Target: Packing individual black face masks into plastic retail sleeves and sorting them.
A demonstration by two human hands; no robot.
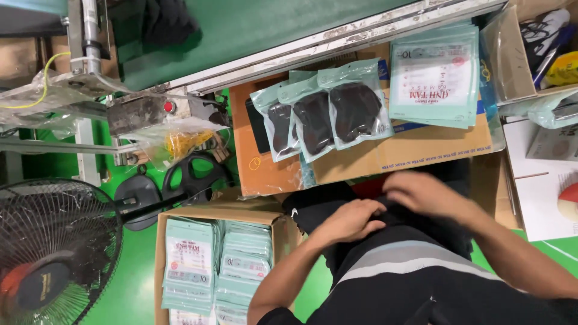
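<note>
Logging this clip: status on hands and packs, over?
Left hand and right hand on dark stuff in lap, grip unclear. Three filled mask pouches on cardboard. Nothing between.

- A flattened cardboard sheet (pixel 415 150) served as the work surface.
- Three pale green pouches (pixel 322 111) with dark masks lay fanned on it, overlapping.
- A stack of printed packets (pixel 435 75) sat just beside them.
- The green floor (pixel 135 277) carried an open box (pixel 161 253) of packets and a fan (pixel 57 253).
</note>
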